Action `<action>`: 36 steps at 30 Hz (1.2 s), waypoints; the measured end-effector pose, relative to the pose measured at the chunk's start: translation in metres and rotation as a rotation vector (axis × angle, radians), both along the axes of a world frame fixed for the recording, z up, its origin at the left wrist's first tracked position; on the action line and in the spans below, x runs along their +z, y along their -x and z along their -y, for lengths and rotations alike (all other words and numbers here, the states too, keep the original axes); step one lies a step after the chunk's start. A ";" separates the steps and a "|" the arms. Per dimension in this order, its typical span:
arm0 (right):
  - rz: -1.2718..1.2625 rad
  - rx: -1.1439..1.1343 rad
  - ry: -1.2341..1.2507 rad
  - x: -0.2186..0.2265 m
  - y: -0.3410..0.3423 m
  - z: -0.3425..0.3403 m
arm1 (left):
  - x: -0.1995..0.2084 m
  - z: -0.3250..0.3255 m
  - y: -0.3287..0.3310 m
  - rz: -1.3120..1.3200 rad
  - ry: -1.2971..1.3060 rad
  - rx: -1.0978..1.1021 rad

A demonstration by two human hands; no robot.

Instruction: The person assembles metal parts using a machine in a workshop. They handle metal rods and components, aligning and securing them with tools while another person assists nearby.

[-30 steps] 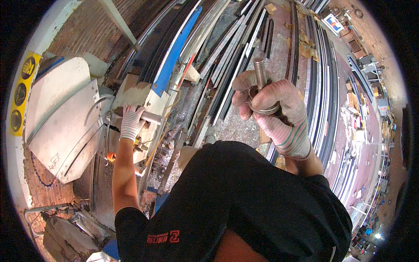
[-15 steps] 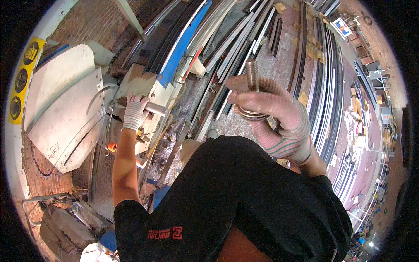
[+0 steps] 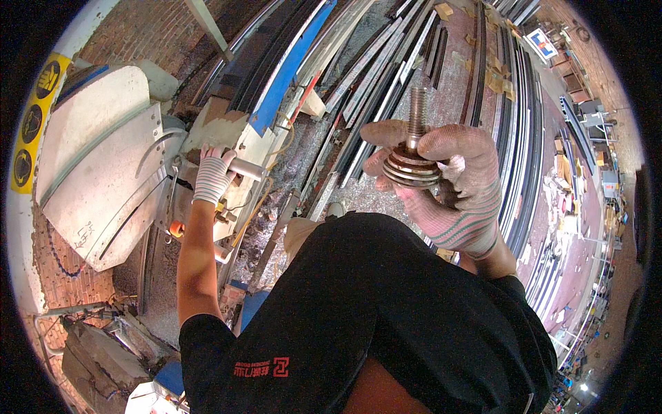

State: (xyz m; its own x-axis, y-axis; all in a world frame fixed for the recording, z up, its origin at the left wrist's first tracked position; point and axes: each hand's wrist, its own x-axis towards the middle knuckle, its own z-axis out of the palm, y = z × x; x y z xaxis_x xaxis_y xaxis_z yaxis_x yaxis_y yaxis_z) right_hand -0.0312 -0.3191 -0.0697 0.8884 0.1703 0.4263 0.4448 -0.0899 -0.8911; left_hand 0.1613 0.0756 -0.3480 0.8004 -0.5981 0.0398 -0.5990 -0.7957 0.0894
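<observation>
My right hand (image 3: pixel 469 179), in a pale knit glove with striped cuff, is raised at centre right. Between its thumb and fingers it grips a bolt (image 3: pixel 416 114), threaded shank pointing up, with stacked round washers (image 3: pixel 412 169) at its lower end; the palm side is partly hidden. Over at the left, my gloved left hand (image 3: pixel 214 176) lies on the pale machine body, fingers stretched forward and nothing visible in them. Beside it a grey metal cylinder (image 3: pixel 246 170) sticks out to the right. An orange knob (image 3: pixel 177 228) sits below that hand, next to my forearm.
A large white guard plate (image 3: pixel 103 186) stands left of my left arm, with a yellow sign strip (image 3: pixel 38 124) beyond. Blue-edged profiles (image 3: pixel 289 69) run away from the machine. Long metal profiles (image 3: pixel 376 69) cover the floor ahead and to the right.
My right hand has turned and shifted slightly right; its fingers have parted around the bolt, so the washers show more fully. My left hand has stayed in place on the machine.
</observation>
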 end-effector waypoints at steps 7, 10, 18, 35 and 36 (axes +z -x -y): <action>-0.063 0.056 -0.028 0.003 -0.001 0.005 | -0.001 -0.001 -0.001 0.030 -0.010 -0.019; -0.045 0.102 -0.112 0.001 -0.005 0.004 | 0.000 -0.001 0.000 0.021 -0.015 -0.014; 0.012 0.074 -0.087 -0.002 -0.007 0.006 | -0.001 0.000 -0.001 0.006 -0.045 -0.011; -0.253 -0.080 -0.316 -0.062 -0.029 0.012 | 0.011 0.005 0.000 -0.027 -0.005 0.018; -0.280 -0.094 -0.315 -0.067 -0.032 0.013 | 0.013 0.009 0.003 -0.030 0.006 0.027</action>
State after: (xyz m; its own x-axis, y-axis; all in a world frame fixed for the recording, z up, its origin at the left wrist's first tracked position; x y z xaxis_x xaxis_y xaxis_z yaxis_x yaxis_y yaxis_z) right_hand 0.0007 -0.3323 -0.1371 0.9826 -0.0170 0.1851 0.1851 0.1773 -0.9666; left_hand 0.1582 0.0670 -0.3345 0.8174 -0.5757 0.0191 -0.5740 -0.8112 0.1117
